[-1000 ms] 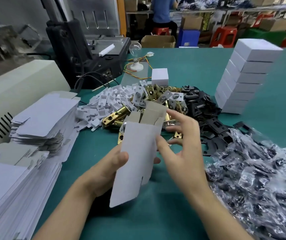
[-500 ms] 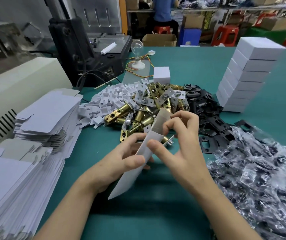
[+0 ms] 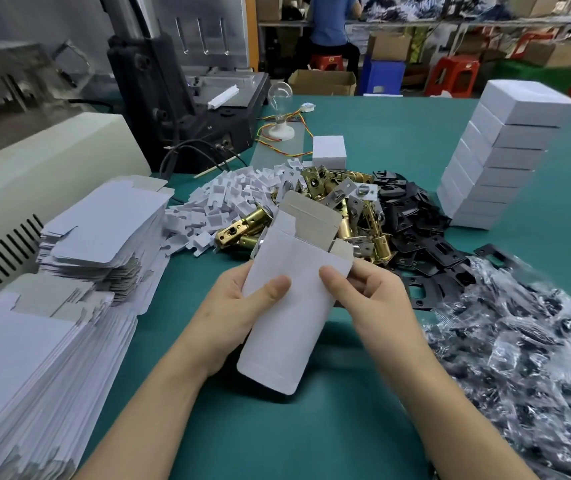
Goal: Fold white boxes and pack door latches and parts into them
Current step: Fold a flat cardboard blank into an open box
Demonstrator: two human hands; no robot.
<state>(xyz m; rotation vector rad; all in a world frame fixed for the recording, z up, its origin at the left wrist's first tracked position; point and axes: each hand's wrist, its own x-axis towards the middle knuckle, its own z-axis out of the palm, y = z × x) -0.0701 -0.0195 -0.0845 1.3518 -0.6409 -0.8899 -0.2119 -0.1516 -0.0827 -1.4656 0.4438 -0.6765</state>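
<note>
A flat white carton blank (image 3: 289, 306) is held over the green table, its grey-lined flaps pointing away from me. My left hand (image 3: 239, 306) grips its left edge, thumb on the white face. My right hand (image 3: 370, 299) pinches its right edge, thumb on top. Behind it lies a heap of brass door latches (image 3: 346, 216), with white plastic inserts (image 3: 221, 199) to the left and black strike plates (image 3: 419, 233) to the right. Clear bags of small dark parts (image 3: 526, 355) are piled at the right.
Stacks of flat carton blanks (image 3: 69, 271) fill the left side. A tower of folded white boxes (image 3: 498, 161) stands at the right rear, and one small white box (image 3: 329, 152) sits behind the latches. A black machine (image 3: 180, 109) and a beige unit (image 3: 45, 168) border the left.
The blank turned from edge-on to face-up and flat toward me. My right hand moved from its top flap down to its right edge, and both thumbs now press on its white face.
</note>
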